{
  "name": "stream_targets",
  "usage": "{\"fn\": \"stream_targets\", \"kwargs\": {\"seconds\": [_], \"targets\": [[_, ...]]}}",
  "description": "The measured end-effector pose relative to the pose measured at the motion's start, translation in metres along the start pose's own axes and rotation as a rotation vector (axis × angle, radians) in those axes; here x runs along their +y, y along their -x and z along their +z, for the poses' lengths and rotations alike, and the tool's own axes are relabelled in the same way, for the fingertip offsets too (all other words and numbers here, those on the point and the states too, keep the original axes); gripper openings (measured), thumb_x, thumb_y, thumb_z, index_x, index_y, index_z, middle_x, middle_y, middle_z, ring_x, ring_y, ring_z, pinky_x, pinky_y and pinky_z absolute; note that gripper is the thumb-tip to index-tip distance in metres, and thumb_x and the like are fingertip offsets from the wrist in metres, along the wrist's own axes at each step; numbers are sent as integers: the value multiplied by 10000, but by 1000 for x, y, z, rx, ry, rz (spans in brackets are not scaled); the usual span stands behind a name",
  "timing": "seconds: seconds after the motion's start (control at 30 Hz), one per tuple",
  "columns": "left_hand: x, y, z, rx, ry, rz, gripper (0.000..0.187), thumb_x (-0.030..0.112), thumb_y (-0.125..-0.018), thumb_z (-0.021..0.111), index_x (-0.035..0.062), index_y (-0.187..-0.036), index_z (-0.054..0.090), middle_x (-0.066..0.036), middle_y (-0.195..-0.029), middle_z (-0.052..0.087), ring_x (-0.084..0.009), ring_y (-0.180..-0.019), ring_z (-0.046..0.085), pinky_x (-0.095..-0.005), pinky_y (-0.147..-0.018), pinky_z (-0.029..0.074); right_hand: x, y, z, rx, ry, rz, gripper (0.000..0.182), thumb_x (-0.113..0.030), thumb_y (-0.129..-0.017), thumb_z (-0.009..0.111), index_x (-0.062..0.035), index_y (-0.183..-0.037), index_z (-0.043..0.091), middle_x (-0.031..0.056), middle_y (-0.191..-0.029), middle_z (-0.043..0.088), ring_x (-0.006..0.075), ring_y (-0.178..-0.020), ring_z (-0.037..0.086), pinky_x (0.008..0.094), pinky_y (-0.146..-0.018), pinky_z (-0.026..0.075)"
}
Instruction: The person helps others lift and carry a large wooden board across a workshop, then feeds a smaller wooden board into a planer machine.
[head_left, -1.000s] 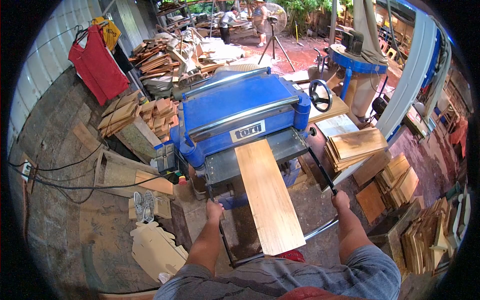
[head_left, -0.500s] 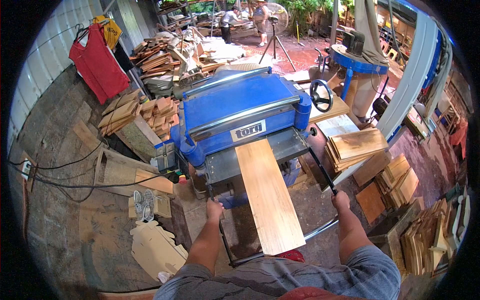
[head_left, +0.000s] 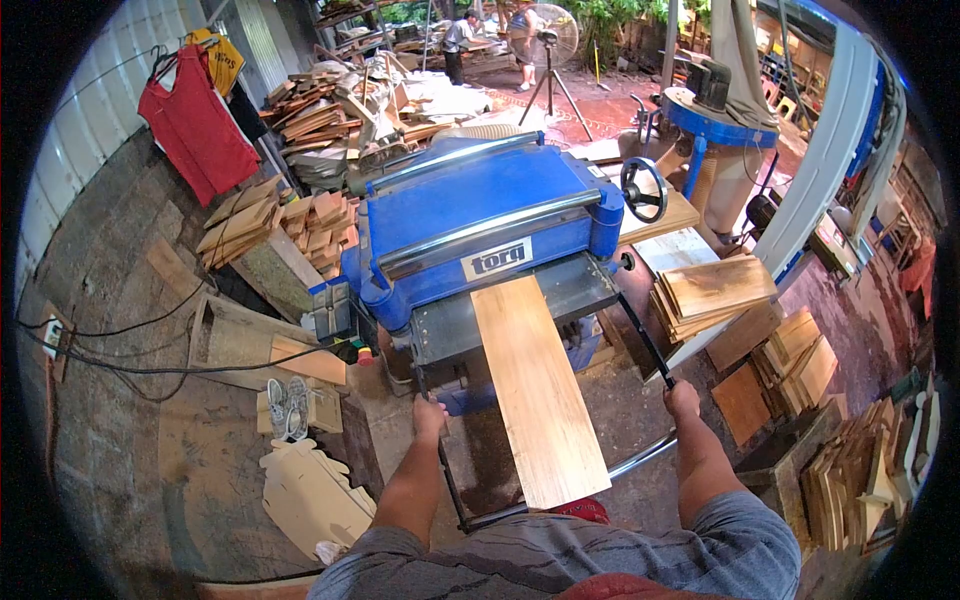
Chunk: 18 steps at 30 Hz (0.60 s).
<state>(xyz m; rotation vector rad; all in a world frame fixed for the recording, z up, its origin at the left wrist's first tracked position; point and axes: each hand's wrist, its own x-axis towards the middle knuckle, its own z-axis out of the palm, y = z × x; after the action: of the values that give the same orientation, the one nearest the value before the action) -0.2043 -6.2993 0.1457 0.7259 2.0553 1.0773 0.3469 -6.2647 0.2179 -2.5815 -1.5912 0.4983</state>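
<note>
A wide, pale wooden board [head_left: 540, 390] lies lengthwise between my arms. Its far end sits on the black table [head_left: 445, 332] at the mouth of a blue thickness planer [head_left: 480, 210], and its near end reaches close to my waist. My left hand [head_left: 430, 415] is wrapped round the left black side bar of the frame that extends from the planer. On the opposite side, my right hand [head_left: 682, 400] grips the right side bar [head_left: 645, 340]. Neither hand touches the board. A chrome roller [head_left: 642, 457] crosses the frame's near end.
Stacked boards [head_left: 715, 290] stand right of the planer, with more wood [head_left: 855, 475] at lower right. A black handwheel [head_left: 643, 190] is on the planer's right. Cables [head_left: 200, 372], shoes [head_left: 288, 408] and cardboard [head_left: 315, 500] lie at left. Two people are beyond a fan [head_left: 545, 45].
</note>
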Motion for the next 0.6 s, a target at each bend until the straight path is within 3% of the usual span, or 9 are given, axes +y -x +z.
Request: {"fn": "stream_targets", "kwargs": {"seconds": [0.43, 0.6], "targets": [[-3, -2, 1, 2, 50, -12, 195, 57, -910, 450, 1, -1089, 502, -102, -710, 610, -197, -553, 604, -332, -481, 499, -3, 3, -4, -11, 11, 18, 308, -321, -836, 577, -117, -1059, 637, 184, -1023, 640, 357, -968, 609, 444, -842, 485], [-3, -1, 1, -7, 93, -11, 184, 59, -913, 448, 7, -1079, 505, -102, -704, 610, -196, -548, 601, -334, -478, 497, -4, 4, -5, 2, -18, 28, 289, -321, -822, 593, -102, -999, 655, 180, -1010, 641, 351, -969, 606, 437, -838, 481]]}}
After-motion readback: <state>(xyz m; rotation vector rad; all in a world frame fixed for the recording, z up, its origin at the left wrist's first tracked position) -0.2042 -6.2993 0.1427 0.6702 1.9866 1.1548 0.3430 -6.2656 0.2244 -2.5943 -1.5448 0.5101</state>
